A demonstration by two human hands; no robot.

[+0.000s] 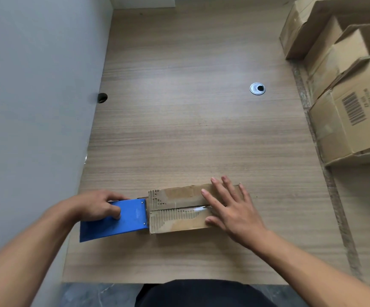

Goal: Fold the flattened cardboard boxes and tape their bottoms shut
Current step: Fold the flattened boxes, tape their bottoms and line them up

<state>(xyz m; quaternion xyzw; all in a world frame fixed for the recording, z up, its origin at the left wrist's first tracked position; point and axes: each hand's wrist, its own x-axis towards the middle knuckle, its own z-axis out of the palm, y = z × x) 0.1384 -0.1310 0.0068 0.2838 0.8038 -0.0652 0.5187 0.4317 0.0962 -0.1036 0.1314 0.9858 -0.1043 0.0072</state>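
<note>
A small brown cardboard box lies on the wooden table near its front edge, bottom flaps up and closed along a middle seam. Clear tape shines along part of that seam. My right hand presses flat on the box's right half with straight, spread fingers. My left hand grips a blue tape dispenser, whose front end sits against the box's left edge.
Several folded cardboard boxes are stacked along the right side, one with a barcode. A round metal cable grommet sits in the tabletop. A grey partition wall borders the table's left edge.
</note>
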